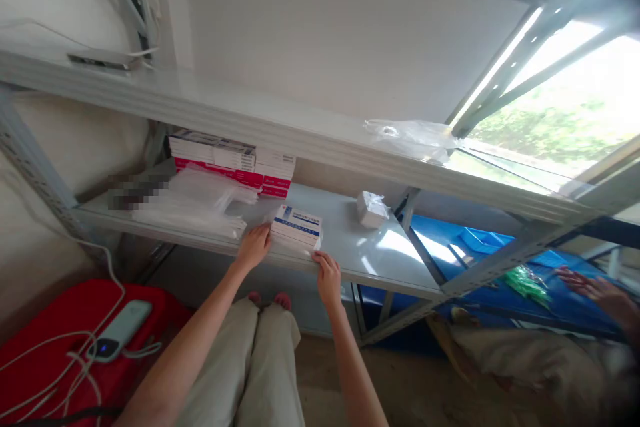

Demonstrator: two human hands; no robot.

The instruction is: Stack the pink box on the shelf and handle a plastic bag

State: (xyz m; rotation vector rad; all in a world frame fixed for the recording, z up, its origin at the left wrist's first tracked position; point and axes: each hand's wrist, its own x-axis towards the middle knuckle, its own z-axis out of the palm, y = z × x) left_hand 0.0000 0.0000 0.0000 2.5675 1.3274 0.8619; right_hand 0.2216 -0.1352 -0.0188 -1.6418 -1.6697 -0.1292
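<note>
Two hands on one small stack of blue-and-white boxes [297, 227] at the front edge of the middle shelf [380, 257]: left hand [253, 245] flat against its left side, right hand [327, 275] cupping the near right corner, neither really wrapped around it. How many boxes are in that stack is hard to count; behind sit one red-and-white pile [235, 163], clear bags [193, 203] with a blurred-out patch, one little wrapped packet [371, 208], and a co-worker's hand [595, 288] cut off at right.

Shelf [350, 240]: painted metal, smooth, pale grey, slightly glossy with window glare. Stack of boxes [297, 227] at its front edge: matt white card with blue print. Left of the stack, clear plastic bags [190, 203], thin and glossy. Below the shelf, blue plastic sheet [450, 240], smooth.
</note>
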